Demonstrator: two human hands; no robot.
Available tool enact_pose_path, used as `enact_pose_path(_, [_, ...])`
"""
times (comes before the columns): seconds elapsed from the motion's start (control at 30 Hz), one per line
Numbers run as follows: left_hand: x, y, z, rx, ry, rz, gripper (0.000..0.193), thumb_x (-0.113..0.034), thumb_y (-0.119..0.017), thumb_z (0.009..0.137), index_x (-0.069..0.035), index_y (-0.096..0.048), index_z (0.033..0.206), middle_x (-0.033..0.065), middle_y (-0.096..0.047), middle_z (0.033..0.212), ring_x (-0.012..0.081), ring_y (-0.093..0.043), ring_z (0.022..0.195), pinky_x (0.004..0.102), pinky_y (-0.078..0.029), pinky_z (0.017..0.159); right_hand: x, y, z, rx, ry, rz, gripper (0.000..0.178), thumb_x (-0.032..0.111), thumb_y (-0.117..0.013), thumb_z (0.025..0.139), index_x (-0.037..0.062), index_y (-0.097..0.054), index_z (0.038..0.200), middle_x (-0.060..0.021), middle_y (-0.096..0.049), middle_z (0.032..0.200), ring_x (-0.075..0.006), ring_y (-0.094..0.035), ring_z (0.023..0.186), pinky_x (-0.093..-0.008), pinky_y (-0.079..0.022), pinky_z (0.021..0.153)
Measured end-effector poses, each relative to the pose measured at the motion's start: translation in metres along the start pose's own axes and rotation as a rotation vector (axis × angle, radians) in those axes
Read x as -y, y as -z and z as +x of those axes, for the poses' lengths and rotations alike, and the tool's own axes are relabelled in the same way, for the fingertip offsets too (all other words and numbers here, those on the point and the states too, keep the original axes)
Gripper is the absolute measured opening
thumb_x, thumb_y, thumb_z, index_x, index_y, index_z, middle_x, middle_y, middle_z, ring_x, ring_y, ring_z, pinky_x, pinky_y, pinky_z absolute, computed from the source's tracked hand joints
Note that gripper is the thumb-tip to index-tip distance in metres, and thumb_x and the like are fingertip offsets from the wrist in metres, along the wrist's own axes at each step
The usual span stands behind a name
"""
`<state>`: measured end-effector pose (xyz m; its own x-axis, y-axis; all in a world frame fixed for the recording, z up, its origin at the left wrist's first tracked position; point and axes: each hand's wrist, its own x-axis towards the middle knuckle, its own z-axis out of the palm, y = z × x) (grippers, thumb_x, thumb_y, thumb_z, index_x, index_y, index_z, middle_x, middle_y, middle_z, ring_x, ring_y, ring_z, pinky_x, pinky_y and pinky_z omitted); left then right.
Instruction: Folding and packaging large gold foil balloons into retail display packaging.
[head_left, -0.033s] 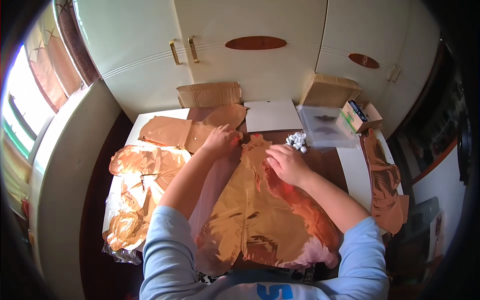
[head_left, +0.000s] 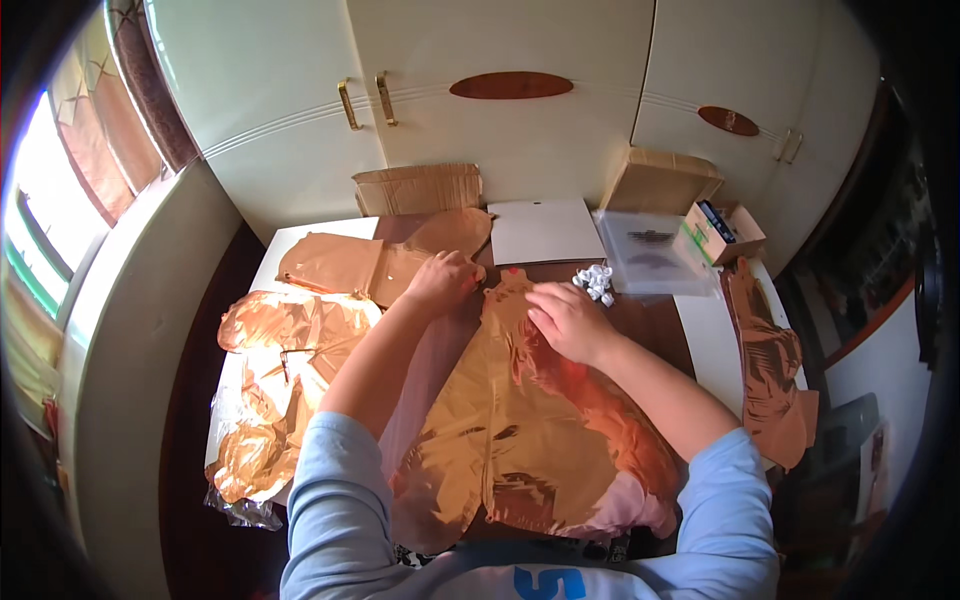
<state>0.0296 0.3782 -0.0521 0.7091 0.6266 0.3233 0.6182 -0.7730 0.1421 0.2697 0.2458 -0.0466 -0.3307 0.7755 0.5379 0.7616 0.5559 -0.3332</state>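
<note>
A large copper-coloured foil balloon (head_left: 530, 430), flat and wrinkled, lies before me, its narrow end pointing away. My right hand (head_left: 570, 318) reaches over the right side of that narrow end, fingers bent loosely and touching or just above the foil. To the left, my left hand (head_left: 447, 282) is closed, fingers curled down beside a strip of flat copper foil (head_left: 395, 270); whatever they pinch is hidden. Beyond my right hand sits a small heap of white curled bits (head_left: 594, 283).
Crumpled shiny foil (head_left: 300, 350) covers the table's left side. More copper foil (head_left: 770, 370) hangs over the right edge. At the back are a pale flat board (head_left: 545, 232), a clear plastic tray (head_left: 650, 255), a small open box (head_left: 735, 235) and cardboard against white cabinets (head_left: 500, 130).
My right hand has shifted slightly to the left over the foil. The left hand stays in nearly the same place.
</note>
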Motion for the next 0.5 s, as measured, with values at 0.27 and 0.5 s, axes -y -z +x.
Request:
enact_pose_path(0.27, [-0.005,0.005,0.012,-0.145,0.261,-0.368,0.013,-0.016,-0.068,0.087,-0.009,-0.075,0.097,0.0092,-0.071,0.089,0.0248,-0.069,0.083,0.0365,-0.055,0.074,-0.030,-0.050,0.070,0.145,-0.029,-0.030,0.022,0.017,-0.059,0.090,0.0063,-0.068,0.107,-0.0113,-0.066,0.104,-0.0314,-0.064,0.099,-0.0429,-0.049,0.090])
enact_pose_path(0.5, [0.037,-0.004,0.016,-0.006,0.611,-0.840,0.022,-0.017,-0.071,0.087,0.004,-0.073,0.093,0.0079,-0.067,0.068,0.0084,-0.060,0.062,0.0280,-0.049,0.056,-0.033,-0.073,0.092,0.155,0.092,-0.120,0.023,0.014,-0.064,0.086,0.0068,-0.067,0.107,-0.0108,-0.061,0.096,-0.0322,-0.063,0.093,-0.0433,-0.050,0.084])
